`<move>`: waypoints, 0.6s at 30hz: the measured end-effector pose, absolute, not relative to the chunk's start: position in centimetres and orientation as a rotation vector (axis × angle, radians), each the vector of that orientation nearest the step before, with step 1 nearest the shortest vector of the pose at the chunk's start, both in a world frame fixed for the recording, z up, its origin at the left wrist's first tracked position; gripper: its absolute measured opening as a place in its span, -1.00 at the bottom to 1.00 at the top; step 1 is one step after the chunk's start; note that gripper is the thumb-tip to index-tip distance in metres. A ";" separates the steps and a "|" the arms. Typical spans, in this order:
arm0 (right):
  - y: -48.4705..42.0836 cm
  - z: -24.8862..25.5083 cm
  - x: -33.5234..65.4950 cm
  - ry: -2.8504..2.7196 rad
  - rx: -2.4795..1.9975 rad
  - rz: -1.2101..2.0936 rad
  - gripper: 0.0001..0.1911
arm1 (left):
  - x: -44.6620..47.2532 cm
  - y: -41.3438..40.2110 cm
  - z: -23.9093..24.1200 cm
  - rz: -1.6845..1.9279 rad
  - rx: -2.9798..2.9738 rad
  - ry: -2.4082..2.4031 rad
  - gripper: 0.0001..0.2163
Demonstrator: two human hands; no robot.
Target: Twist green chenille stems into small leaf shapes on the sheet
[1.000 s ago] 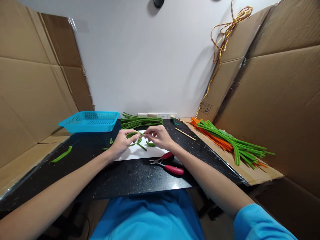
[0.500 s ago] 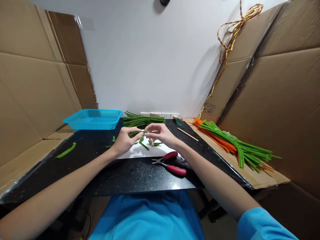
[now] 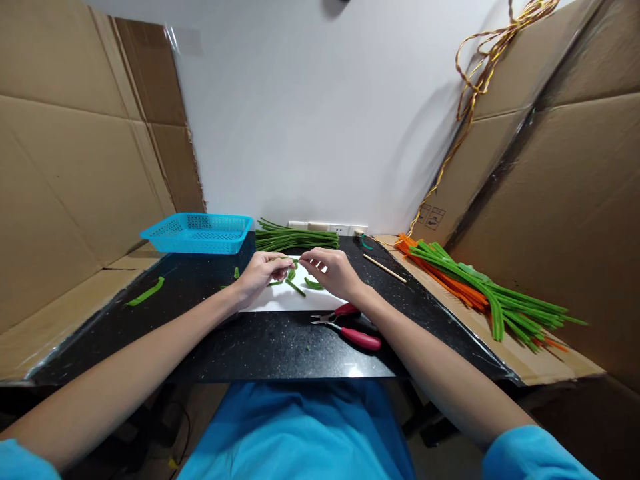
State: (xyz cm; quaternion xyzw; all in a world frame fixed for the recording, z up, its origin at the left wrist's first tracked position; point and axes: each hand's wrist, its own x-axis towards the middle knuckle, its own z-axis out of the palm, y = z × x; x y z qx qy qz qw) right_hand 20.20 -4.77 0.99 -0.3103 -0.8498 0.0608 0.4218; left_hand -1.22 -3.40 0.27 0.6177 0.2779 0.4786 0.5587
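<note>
My left hand (image 3: pixel 261 272) and my right hand (image 3: pixel 332 270) meet over a white sheet (image 3: pixel 287 301) on the black tabletop (image 3: pixel 250 340). Both pinch a short green stem piece (image 3: pixel 291 264) between their fingertips, fingers curled closed. Several cut green pieces (image 3: pixel 305 287) lie on the sheet under the hands. Red-handled cutters (image 3: pixel 350 328) lie just in front of my right wrist.
A blue plastic basket (image 3: pixel 197 233) sits at the back left. A bundle of green stems (image 3: pixel 295 238) lies by the wall. Green and orange stems (image 3: pixel 480 288) are heaped on cardboard at the right, with a thin wooden stick (image 3: pixel 391 269) nearby. One green strip (image 3: pixel 145 293) lies far left.
The view has shifted, so everything sits a little further right. Both hands stay together on the green piece, fingertips slightly lower over the sheet.
</note>
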 end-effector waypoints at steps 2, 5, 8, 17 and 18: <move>-4.8 1.0 20.1 -2.135 -0.796 0.178 -0.82 | -1.1 -3.4 0.1 1.115 1.478 0.664 -0.76; -4.8 1.0 19.6 -2.030 -0.832 0.454 -0.80 | -1.1 -3.5 -0.1 1.131 1.572 0.671 -0.73; -4.8 1.0 19.2 -1.808 -0.798 0.973 -0.67 | -1.6 -3.7 0.3 1.222 1.849 0.718 -0.73; -4.2 1.3 19.9 -1.620 -0.702 1.490 -0.63 | -3.0 -3.9 1.3 1.312 2.764 0.609 -0.78; -4.3 1.4 19.8 -1.650 -0.711 1.377 -0.63 | -2.8 -3.9 1.2 1.346 2.634 0.669 -0.78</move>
